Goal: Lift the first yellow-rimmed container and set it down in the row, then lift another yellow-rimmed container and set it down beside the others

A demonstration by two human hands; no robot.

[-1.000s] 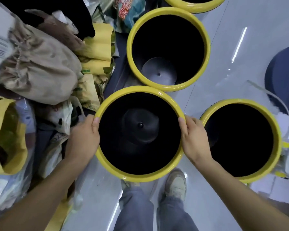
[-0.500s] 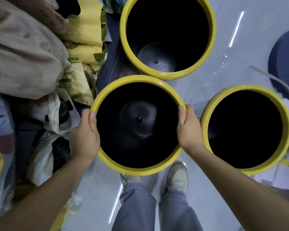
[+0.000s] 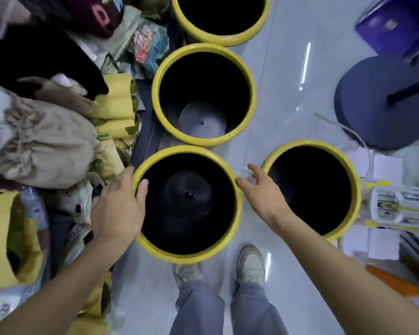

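A yellow-rimmed black bin (image 3: 237,213) stands on the floor right in front of my feet. My left hand (image 3: 117,209) lies at its left rim with the thumb over the edge and the fingers loose. My right hand (image 3: 261,192) hovers between this bin and a second yellow-rimmed bin (image 3: 356,189) to the right, fingers spread and holding nothing. The inside of the near bin is black with a raised round bottom.
Another yellow-rimmed bin (image 3: 155,97) stands behind the near one and a further bin (image 3: 259,27) beyond it. Bags and cloth sacks (image 3: 46,141) are piled on the left. A dark round stool base (image 3: 377,112) sits at the right; white boxes (image 3: 397,206) lie beside it.
Both hands gripped the near bin's rim before; now the right hand has come off and opened, and the left grip has loosened. The view has pulled back and up.
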